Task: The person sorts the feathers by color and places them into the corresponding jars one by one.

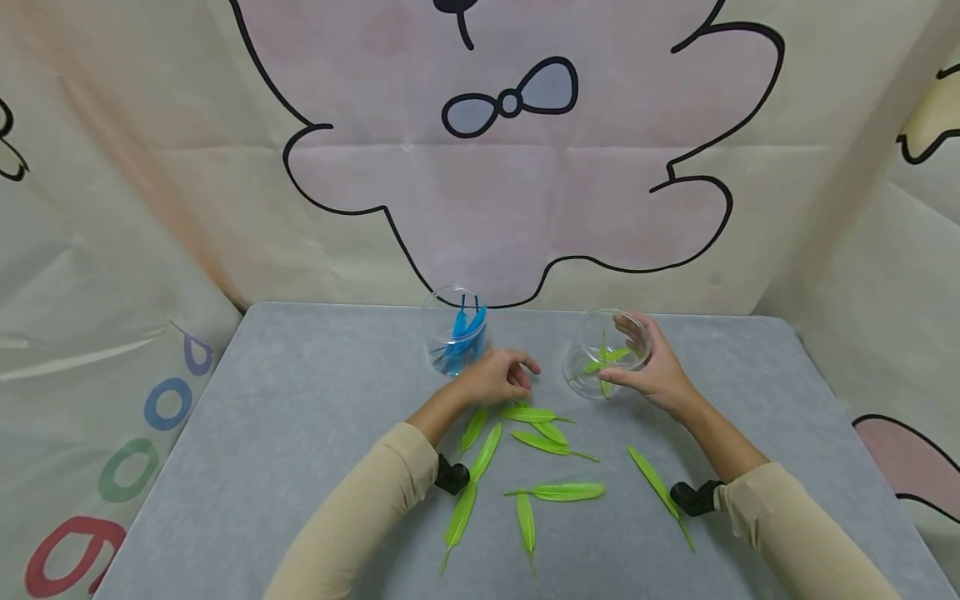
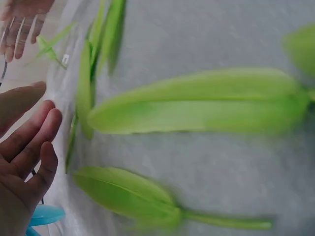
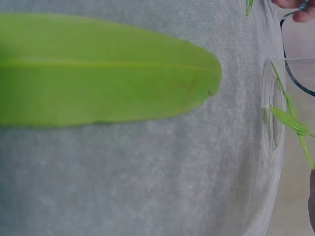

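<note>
My right hand grips the side of a clear plastic cup, its fingers along the far wall and thumb at the near side. A few green feathers cross inside that cup, which the right wrist view also shows. My left hand hovers between the two cups with loosely bent fingers and nothing in them. Just below it lies a group of green feathers. The left wrist view shows a large green feather near that camera.
A second clear cup holding blue feathers stands at the back, beside the left hand. More green feathers are scattered over the grey table, one lying by the right wrist. Printed cloth walls surround the table.
</note>
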`<state>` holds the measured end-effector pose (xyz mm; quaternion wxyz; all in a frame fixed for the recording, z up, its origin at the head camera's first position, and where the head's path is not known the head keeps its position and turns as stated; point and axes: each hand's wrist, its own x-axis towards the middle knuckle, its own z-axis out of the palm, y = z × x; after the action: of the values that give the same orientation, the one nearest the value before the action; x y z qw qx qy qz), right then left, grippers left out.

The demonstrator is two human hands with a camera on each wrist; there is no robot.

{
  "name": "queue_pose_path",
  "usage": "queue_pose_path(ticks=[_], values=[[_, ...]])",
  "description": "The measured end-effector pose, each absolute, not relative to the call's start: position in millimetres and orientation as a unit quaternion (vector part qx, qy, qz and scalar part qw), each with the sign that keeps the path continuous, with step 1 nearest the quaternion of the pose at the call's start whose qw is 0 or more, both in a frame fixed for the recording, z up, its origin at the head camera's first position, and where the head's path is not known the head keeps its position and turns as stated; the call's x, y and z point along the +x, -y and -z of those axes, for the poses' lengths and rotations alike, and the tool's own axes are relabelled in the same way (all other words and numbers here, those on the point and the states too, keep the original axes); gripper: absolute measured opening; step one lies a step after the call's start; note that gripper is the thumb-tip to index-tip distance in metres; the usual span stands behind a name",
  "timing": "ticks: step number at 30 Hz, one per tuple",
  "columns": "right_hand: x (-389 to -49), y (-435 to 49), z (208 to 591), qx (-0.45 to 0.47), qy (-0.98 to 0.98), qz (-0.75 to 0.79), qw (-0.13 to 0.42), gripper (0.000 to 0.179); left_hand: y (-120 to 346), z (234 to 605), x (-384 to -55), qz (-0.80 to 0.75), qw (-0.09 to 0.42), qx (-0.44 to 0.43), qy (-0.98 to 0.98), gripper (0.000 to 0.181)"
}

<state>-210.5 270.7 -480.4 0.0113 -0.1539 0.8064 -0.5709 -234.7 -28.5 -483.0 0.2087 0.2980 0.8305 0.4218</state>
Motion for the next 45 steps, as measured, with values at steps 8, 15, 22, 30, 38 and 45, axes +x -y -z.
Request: queue_pose_path(ticks=[8, 15, 22, 30, 38, 45], values=[[-210.2, -270.6, 480.5, -0.154, -0.807, 0.57, 0.011, 0.096, 31.1, 485.7, -230.0, -0.409, 0.238, 0.313, -0.823, 0.029], [-210.7, -271.2, 479.9, -0.155, -0.806, 0.571, 0.006, 0.096, 27.2, 482.4, -227.6, -0.384, 0.257, 0.325, -0.825, 0.034], [-211.5, -270.7, 480.2, -0.155, -0.805, 0.572, 0.006, 0.097, 23.3, 482.9, -224.6, -0.361, 0.263, 0.321, -0.835, 0.04], [-211.6, -269.8, 480.9, -0.155, -0.804, 0.574, 0.006, 0.097, 22.0, 487.0, -222.7, -0.355, 0.254, 0.322, -0.84, 0.04], [-211.1, -269.9, 484.1, -0.155, -0.806, 0.571, 0.002, 0.096, 21.4, 489.7, -221.2, -0.341, 0.235, 0.337, -0.846, 0.036], [-209.1, -268.6, 485.4, -0.155, -0.808, 0.569, -0.004, 0.096, 21.0, 489.8, -218.8, -0.324, 0.233, 0.346, -0.849, 0.034]])
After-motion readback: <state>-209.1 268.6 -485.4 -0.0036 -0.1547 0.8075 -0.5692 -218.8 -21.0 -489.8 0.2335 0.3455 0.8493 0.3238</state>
